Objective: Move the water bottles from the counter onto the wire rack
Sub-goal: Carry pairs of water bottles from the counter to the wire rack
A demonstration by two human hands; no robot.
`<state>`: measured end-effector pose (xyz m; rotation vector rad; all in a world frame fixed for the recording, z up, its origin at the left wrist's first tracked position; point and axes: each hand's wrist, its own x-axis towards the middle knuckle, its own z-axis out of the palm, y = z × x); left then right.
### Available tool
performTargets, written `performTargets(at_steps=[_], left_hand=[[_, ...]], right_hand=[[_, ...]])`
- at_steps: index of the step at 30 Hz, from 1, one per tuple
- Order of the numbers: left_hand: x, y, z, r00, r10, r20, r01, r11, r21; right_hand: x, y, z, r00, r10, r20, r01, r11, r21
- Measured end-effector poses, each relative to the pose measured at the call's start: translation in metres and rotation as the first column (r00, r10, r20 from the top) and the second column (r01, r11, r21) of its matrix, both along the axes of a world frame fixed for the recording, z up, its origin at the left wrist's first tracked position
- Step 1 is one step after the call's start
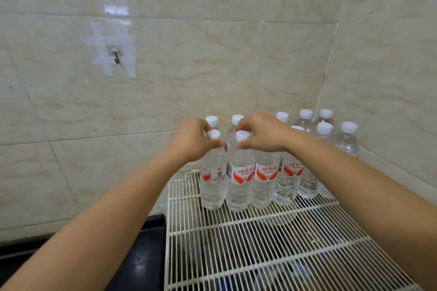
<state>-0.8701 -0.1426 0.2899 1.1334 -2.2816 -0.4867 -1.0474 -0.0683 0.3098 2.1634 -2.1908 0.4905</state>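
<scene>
The clear bottles carried white-and-red labels with red Chinese characters, readable on three of them near the frame's centre as 娃哈哈; the smaller print beneath was too fine to read. One label, on the leftmost front bottle [212, 172], was turned to show a QR code instead.

Ten white caps could be counted, so at least ten water bottles stood upright in a tight cluster on the white wire rack [272, 250], at its far end against the tiled wall, right of centre. The back ones in the right-hand corner were largely hidden behind the front row and the forearm, and their labels could not be seen.

The left hand [191, 140] was closed around the neck of the leftmost front bottle, fingers just under its cap. The right hand [262, 132] gripped the neck of the second front bottle [240, 172] beside it in the same way. Both bottles' bases appeared to rest on the rack wires.

What lay beneath the rack was dark and hard to make out. At the lower left, a black desk edge [146, 227] was cut off by the arm. In the upper left, a small metal hook [115, 54] was held to the tile by crossed strips of white tape.
</scene>
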Motion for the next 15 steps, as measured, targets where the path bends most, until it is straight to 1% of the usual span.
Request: performTargets(at_steps=[2, 6, 9, 11, 12, 13, 15], left_hand=[[-0.004, 0.002, -0.004, 0.999, 0.039, -0.018, -0.04, 0.996, -0.083], [-0.01, 0.007, -0.012, 0.99, 0.122, -0.075, -0.131, 0.982, -0.133], [-0.013, 0.009, -0.014, 0.985, 0.163, -0.063, -0.172, 0.972, -0.161], [-0.013, 0.008, -0.015, 0.986, 0.16, -0.055, -0.167, 0.972, -0.164], [-0.012, 0.007, -0.016, 0.99, 0.128, -0.065, -0.136, 0.981, -0.136], [-0.009, 0.005, -0.017, 0.993, 0.069, -0.096, -0.076, 0.994, -0.076], [0.0, 0.002, -0.019, 0.976, -0.079, -0.202, 0.099, 0.991, 0.088]], right_hand=[[-0.001, 0.002, 0.0, 1.0, -0.004, -0.003, 0.004, 1.0, -0.005], [-0.001, 0.004, -0.001, 0.999, -0.004, 0.046, 0.005, 1.0, -0.007], [0.002, 0.004, -0.001, 1.0, -0.002, 0.004, 0.002, 1.0, -0.03], [0.002, 0.004, -0.001, 0.999, -0.009, -0.031, 0.008, 0.999, -0.039], [0.002, 0.005, -0.001, 0.999, -0.01, -0.05, 0.008, 0.999, -0.034], [0.001, 0.006, -0.001, 0.998, -0.011, -0.07, 0.009, 1.0, -0.028], [-0.001, 0.008, -0.002, 0.993, -0.013, -0.114, 0.011, 1.0, -0.014]])
